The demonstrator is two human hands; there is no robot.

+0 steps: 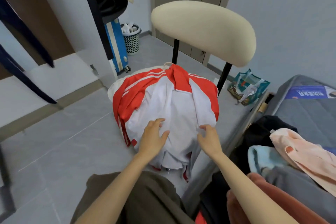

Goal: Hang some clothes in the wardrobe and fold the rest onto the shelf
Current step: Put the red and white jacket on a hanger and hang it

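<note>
Red-and-white jacket (169, 107) spread on the chair (203, 31) seat; left hand (152, 139) presses flat, right hand (209, 138) pinches the hem, apart: smooth outward before folding.

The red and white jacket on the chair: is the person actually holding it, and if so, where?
The right hand pinches the jacket at a fold of white cloth near its lower right edge. The left hand only rests on the white panel, fingers spread.
</note>
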